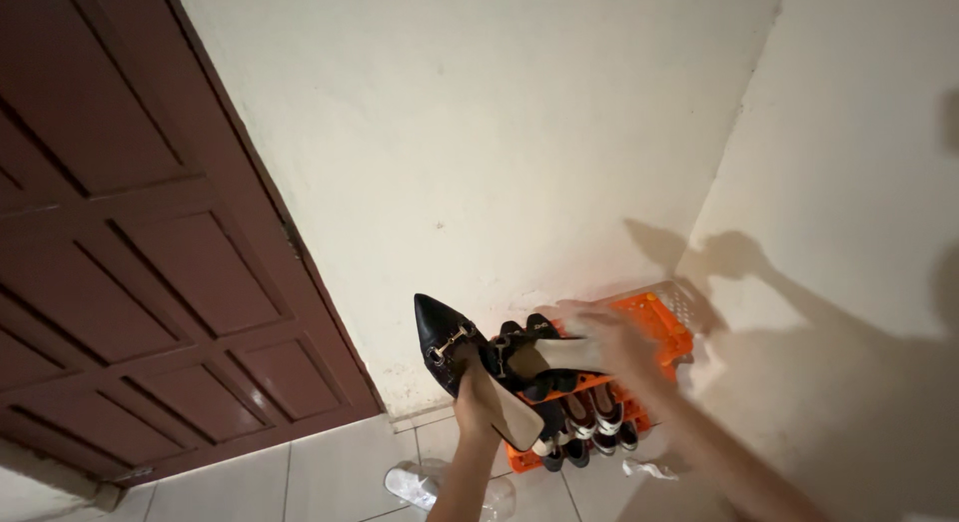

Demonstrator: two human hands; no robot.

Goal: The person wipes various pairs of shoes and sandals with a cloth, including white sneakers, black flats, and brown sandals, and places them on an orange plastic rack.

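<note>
Left hand (pixel 478 387) grips a black pointed shoe (pixel 447 344), toe up and far-left; right hand (pixel 611 344) grips its mate (pixel 544 357) lying sideways above the orange rack (pixel 667 327).

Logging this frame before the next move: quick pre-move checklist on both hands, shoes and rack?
1. Left hand grips black pointed shoe: ok.
2. Right hand on second black shoe over orange rack: ok; hand blurred.
3. Right fingers fully closed: cannot tell.
4. Shoes on lower shelves sit upright in a row: ok.
5. Floor near rack: not ok, clear plastic item and white scrap lie there.
</note>
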